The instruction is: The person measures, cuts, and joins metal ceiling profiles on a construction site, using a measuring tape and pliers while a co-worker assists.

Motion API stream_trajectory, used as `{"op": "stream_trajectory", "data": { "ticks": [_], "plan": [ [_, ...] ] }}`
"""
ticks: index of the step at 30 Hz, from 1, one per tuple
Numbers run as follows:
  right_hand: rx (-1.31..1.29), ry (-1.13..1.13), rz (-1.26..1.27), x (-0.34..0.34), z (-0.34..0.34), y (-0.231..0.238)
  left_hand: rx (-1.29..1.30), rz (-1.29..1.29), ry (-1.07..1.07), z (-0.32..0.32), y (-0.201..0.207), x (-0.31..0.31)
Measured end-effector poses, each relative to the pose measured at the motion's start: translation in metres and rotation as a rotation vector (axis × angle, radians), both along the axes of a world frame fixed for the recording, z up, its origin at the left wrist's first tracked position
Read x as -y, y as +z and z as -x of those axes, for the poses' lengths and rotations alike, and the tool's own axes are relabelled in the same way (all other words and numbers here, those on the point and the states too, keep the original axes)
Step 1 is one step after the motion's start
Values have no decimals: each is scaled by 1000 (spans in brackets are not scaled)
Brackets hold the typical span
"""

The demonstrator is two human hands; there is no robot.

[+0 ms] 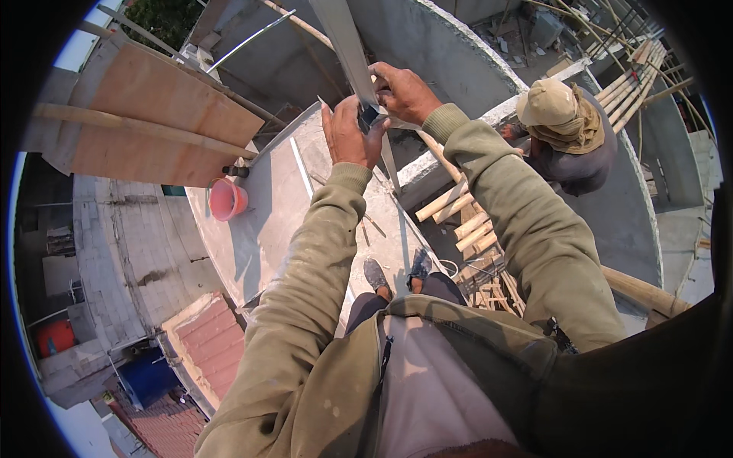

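A tall grey post (347,42), straight-edged like a beam, rises before me at the top centre. My left hand (353,133) is at its near side, with fingers and thumb closed around a small dark block (369,117) that lies against the post. What kind of block it is, I cannot make out. From the other side my right hand (406,93) reaches in, fingers curled at the post's right edge just above the block. Its fingertips are partly hidden behind the post. Both hands are close together at one height.
I stand on a narrow concrete slab (267,191) high above neighbouring roofs. A pink bucket (227,200) sits near its left edge. To the right, bamboo poles (473,229) lie beside an opening. A person in a cap (561,114) crouches by a concrete wall (634,206). Plywood (153,114) stands left.
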State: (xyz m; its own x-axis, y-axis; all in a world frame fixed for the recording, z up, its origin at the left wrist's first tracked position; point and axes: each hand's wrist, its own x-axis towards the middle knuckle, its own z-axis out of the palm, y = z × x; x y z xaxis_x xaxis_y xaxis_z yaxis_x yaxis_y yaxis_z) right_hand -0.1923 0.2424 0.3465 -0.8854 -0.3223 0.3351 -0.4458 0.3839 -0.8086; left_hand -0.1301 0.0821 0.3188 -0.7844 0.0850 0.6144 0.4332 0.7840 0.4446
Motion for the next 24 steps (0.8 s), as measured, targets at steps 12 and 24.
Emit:
{"op": "stream_trajectory", "data": {
  "ticks": [12,24],
  "plan": [
    [444,-352,-66,-14,-47,6,135,-129,48,-4,13,-5],
    [888,-277,1163,22,-98,-29,303,-6,129,0,26,-8]
  ]
}}
